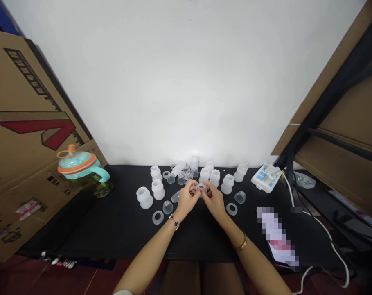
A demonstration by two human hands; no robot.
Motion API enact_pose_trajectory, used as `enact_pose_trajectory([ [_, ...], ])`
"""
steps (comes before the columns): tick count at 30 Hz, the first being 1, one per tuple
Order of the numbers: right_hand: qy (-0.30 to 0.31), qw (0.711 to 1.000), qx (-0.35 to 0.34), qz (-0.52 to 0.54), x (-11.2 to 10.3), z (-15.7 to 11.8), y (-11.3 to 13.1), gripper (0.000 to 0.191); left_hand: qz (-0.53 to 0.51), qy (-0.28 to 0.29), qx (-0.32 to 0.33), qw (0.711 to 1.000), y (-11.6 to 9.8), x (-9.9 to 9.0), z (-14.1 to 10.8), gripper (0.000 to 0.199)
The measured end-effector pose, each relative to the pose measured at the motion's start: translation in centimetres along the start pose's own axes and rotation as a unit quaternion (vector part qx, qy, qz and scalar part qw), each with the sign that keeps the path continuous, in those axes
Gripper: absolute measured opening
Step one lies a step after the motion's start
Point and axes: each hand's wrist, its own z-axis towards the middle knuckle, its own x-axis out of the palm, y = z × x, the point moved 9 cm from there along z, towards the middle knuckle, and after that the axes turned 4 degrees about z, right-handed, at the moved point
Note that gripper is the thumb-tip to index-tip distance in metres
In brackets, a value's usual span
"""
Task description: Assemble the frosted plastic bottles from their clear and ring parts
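A small whitish translucent bottle collar ring [201, 187] is pinched between my left hand [187, 200] and my right hand [215, 201], above the black table [118, 229]. Both hands have their fingers closed at its edge, and part of it is hidden by them. To the left stand white wide-necked baby bottles [145, 198]; a clear dome cap [167, 207] and a loose ring [158, 217] lie near my left wrist. Close to my right hand are another white bottle [227, 184], a second loose ring [231, 209] and a clear dome cap [240, 197].
Behind my hands, several clear caps [181, 178] and bottles crowd near the white wall [186, 90]. A large jug with a turquoise handle [103, 173] stands left by a cardboard box [23, 123]. On the right are a white plastic case [265, 178], a phone-like slab [279, 237] and a cable [327, 233].
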Motion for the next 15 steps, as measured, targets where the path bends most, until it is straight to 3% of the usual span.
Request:
enact_pose_trajectory([
  [15, 0.011, 1.0, 0.007, 0.004, 0.17, -0.06, -0.04, 0.031, -0.023, 0.008, -0.023, 0.999, 0.44, 0.15, 0.05, 0.014],
])
